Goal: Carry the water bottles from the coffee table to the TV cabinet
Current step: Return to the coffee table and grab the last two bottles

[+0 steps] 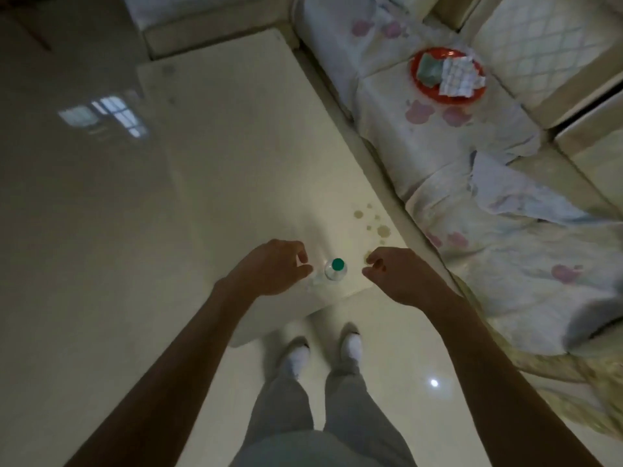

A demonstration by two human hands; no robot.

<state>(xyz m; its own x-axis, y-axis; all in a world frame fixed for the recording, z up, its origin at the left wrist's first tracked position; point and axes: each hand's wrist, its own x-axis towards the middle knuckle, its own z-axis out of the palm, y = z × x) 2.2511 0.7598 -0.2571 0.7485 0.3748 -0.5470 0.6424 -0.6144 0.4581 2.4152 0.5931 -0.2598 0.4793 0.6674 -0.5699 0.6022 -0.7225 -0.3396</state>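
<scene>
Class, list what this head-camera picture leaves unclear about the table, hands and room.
- Water bottle: head view from above; its own cap hides the fill level.
- Clear shape beside left hand: blurred, dim; second bottle or not, unclear.
- TV cabinet: outside the frame.
- Red tray contents: too small.

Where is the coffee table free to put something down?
The coffee table is bare from the brown stains to its far end. Crowded only at the near edge: the water bottle stands between the left hand and right hand.
</scene>
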